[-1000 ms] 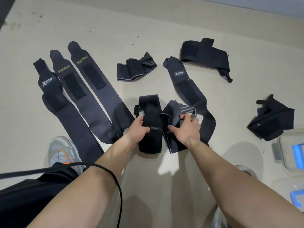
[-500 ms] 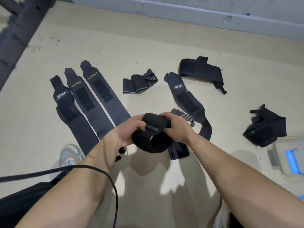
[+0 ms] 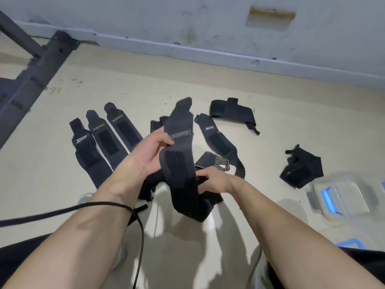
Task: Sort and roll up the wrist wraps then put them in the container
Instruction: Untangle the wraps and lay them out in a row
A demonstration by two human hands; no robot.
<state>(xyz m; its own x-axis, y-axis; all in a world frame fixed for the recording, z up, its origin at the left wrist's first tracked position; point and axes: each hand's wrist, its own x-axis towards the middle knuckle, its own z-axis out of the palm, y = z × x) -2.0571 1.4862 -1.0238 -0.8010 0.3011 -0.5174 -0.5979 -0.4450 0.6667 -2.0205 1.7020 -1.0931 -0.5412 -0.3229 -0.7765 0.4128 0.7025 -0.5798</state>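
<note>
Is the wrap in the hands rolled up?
No, the wrap hangs unrolled at full length, held by the left hand and right hand.

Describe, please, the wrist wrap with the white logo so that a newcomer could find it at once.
Toward the dark metal frame at the left, three wraps lie flat side by side on the floor. The XTEP wrap is the leftmost; its logo is white, whereas the two XUEYING wraps show yellow-green lettering.

On floor [image 3: 208,86], left: three flat wraps [image 3: 105,140] side by side. Centre, raised off floor, gripped in left hand [image 3: 152,155] and right hand [image 3: 214,180]: held wrap [image 3: 179,163]. Just right of it: lone flat wrap [image 3: 216,138]; behind that, folded wrap [image 3: 231,111]. Far right: bunched wrap [image 3: 302,170], just beside container [image 3: 343,197].
</note>
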